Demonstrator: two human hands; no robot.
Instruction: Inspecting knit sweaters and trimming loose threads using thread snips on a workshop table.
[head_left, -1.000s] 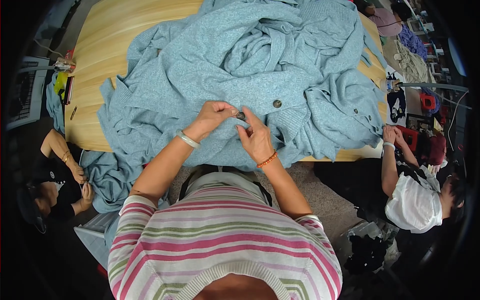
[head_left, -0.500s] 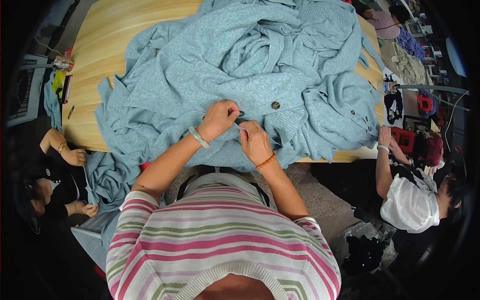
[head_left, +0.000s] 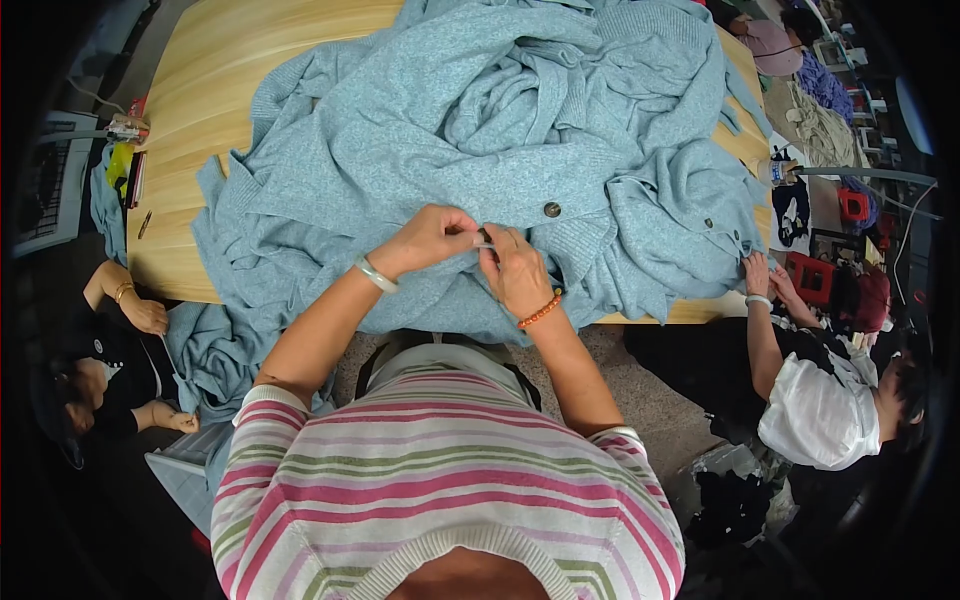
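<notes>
A large heap of blue-grey knitted cardigans [head_left: 400, 130] covers the table in front of me. Over its near part my two hands meet. My left hand [head_left: 437, 238] is closed in a pinch on a small dark button [head_left: 485, 237]. Just to the right, the curled fingers of my right hand [head_left: 517, 275] press against the same spot. A thin pale sliver shows between the fingertips, too small to identify. Right of my hands, another dark button [head_left: 552, 210] lies on the ribbed band of a cardigan.
The wooden table [head_left: 190, 130] shows at left, with a pen [head_left: 145, 225] on it. At the left corner a person holds a blue-grey knit piece [head_left: 215, 350]. On the right, a person in a white top [head_left: 825, 410] handles the cardigan's edge. Red stools [head_left: 810, 280] stand beyond.
My left hand has shifted slightly left and down, and my right fingers have risen to meet it at the button. The person on the right has moved their hands onto the cardigan's edge.
</notes>
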